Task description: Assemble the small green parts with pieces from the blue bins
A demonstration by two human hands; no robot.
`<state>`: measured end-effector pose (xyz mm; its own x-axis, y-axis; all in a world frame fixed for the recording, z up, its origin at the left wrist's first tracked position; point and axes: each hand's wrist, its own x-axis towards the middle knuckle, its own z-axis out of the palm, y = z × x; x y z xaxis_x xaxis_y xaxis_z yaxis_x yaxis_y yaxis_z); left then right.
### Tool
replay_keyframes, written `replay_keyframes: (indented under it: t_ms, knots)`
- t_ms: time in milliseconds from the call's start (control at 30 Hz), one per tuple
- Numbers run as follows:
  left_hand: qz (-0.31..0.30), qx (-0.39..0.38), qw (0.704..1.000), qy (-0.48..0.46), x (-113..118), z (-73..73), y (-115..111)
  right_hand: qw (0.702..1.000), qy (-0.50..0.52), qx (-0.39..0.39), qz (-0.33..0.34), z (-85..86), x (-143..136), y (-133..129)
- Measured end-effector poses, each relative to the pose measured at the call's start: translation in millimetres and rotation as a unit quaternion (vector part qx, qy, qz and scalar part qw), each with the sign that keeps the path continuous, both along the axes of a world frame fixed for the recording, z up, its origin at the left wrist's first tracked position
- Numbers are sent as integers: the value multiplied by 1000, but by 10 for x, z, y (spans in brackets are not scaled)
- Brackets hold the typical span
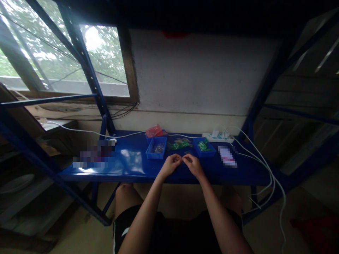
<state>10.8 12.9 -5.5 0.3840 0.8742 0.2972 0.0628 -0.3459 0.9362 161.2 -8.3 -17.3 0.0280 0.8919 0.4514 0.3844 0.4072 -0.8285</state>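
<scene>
Over the front part of a blue shelf table (153,170), my left hand (171,164) and my right hand (191,164) meet fingertip to fingertip. Both are closed in a pinch, and whatever sits between the fingers is too small to name. Just beyond my left hand stands a blue bin (149,153) holding small greyish pieces (159,147). Another blue bin (208,154), with small green pieces (202,146) in it, is beyond my right hand. Between the bins lies a loose pile of green pieces (180,143).
A red plastic bag (154,131) rests on a bin at the back. A white power strip (218,137) with plugs and white cables (272,173) is at the back right. A blurred-out phone-like object (227,156) lies right, and a blurred-out item (94,154) left. Blue posts (92,76) frame the table.
</scene>
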Motion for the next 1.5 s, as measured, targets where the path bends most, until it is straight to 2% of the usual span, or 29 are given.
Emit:
replay_keyframes:
  t_ms: [433, 967, 1267, 1400, 1500]
  knots:
    - [45, 11, 999, 22, -20, 36, -23, 1000, 15, -13, 2, -1, -17, 0]
    - [31, 13, 999, 32, -8, 49, -23, 1000, 17, -15, -8, -15, -6, 3]
    - [26, 10, 1000, -4, -3, 20, -10, 1000, 5, 12, -19, -19, 11, 28]
    - [43, 12, 999, -18, -9, 10, 15, 996, -1, 60, -60, -13, 32, 47]
    - [61, 13, 998, -8, -11, 16, 14, 993, 15, 60, -99, -20, 44, 50]
